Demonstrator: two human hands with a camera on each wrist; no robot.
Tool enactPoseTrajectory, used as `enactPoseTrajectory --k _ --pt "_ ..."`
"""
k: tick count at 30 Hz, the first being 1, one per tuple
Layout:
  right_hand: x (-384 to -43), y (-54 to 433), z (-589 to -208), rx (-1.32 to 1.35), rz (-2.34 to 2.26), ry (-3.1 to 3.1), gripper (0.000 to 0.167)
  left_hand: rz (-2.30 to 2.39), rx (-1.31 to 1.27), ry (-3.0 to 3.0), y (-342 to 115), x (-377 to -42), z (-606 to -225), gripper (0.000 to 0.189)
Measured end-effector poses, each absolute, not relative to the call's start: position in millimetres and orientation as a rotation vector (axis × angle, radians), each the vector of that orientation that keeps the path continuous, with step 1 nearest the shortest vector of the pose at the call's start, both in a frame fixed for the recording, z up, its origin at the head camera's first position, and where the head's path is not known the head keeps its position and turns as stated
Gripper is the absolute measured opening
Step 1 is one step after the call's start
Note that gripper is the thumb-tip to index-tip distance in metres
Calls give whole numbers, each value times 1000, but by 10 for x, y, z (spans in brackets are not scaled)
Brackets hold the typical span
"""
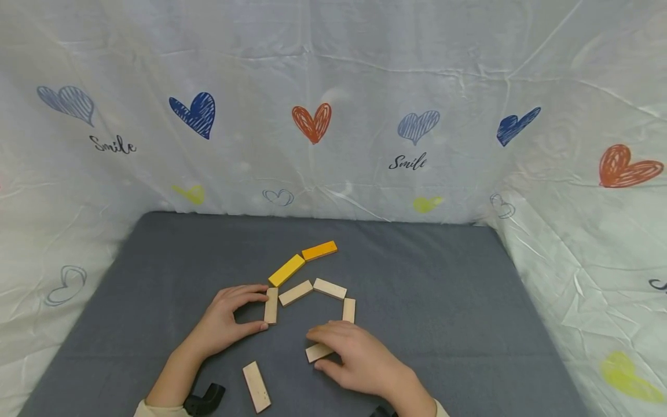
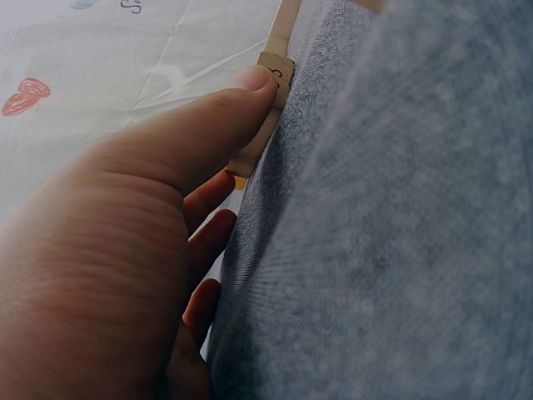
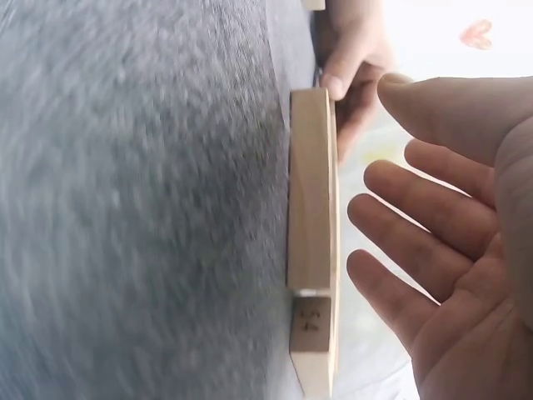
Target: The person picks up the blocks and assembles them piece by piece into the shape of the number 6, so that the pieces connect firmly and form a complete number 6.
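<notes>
My left hand [image 1: 231, 317] pinches a plain wooden block [image 1: 271, 306] by its two ends, thumb at the near end. In the left wrist view the thumb [image 2: 225, 112] presses the numbered end of that block. Over another plain block [image 1: 318, 351] is my right hand [image 1: 354, 354], which partly covers it in the head view. The right wrist view shows the fingers [image 3: 408, 217] loosely spread, apart from the wooden block [image 3: 310, 192] beside them. Plain blocks, one slanted [image 1: 295, 293], one across the top [image 1: 330, 288] and one upright [image 1: 348, 310], curve between the hands.
Behind the curve lie a yellow block [image 1: 286, 270] and an orange block [image 1: 319, 251], end to end. One loose plain block [image 1: 256, 387] rests near the front on the grey cloth [image 1: 443, 301]. White printed sheeting [image 1: 359, 87] hangs around the back and sides.
</notes>
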State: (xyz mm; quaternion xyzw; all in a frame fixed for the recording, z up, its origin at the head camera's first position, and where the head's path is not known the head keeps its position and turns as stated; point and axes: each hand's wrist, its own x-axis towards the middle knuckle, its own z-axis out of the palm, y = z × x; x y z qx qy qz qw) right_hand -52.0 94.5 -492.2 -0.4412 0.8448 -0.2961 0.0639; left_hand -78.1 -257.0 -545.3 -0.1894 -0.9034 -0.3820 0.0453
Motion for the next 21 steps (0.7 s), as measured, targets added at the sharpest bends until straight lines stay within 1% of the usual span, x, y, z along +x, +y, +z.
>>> enactPoseTrajectory --k 21 --pt "-402 557 -5006 -1526 -815 2409 56 -1178 -600 -2746 -2578 -793 -5470 58"
